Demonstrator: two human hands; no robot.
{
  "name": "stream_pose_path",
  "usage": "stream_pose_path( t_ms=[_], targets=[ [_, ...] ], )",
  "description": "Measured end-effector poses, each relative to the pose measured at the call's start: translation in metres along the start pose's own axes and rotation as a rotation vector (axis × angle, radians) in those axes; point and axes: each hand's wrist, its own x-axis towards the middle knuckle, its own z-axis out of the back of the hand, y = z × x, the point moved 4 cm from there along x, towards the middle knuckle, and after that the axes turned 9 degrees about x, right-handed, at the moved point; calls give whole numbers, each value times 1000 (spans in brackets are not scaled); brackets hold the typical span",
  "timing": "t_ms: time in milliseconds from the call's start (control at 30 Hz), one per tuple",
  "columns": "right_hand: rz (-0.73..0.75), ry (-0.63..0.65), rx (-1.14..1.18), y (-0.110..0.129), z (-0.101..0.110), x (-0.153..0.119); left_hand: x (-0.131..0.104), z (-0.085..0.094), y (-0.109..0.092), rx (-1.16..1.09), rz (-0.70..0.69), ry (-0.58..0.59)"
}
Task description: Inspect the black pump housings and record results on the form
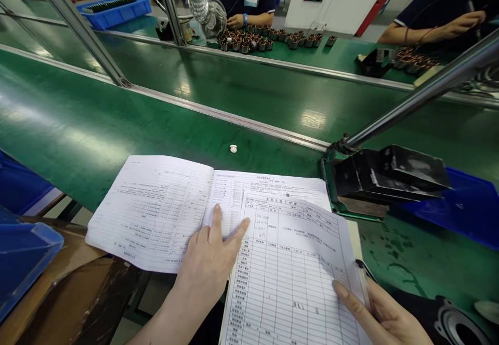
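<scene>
An open notebook (156, 204) with printed and ruled pages lies on the green bench, its left part overhanging the near edge. My left hand (210, 254) rests over its middle, index finger stretched onto the right page and thumb reaching to the edge of a printed form (288, 262). The other fingers are partly curled, with nothing held. The form, a table with some handwriting, tops a stack of sheets. My right hand (384, 311) grips the stack's right edge, thumb on top and fingers partly hidden. A black pen (362, 268) shows beside that hand.
A small white piece (233, 148) lies beyond the notebook. Black blocks (390, 173) sit on a metal stand base at right, near a blue bin (460, 210). A dark round metal part (456, 321) is at lower right. Two people work across the bench among copper-wound parts (249, 41).
</scene>
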Motion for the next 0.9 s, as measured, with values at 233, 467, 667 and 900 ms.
stream_pose_path(
  t_ms=[233, 467, 667, 900],
  targets=[
    [72, 17, 81, 23, -13, -9, -2, -2, 0, 12, -13, -18],
    [108, 42, 74, 26, -15, -10, -5, -8, 1, 4, -15, -40],
    [73, 60, 90, 22, -15, -9, -3, -5, 1, 8, -20, -35],
    [-25, 9, 123, 17, -12, -8, -3, -6, 0, 25, -15, 13]
  ],
)
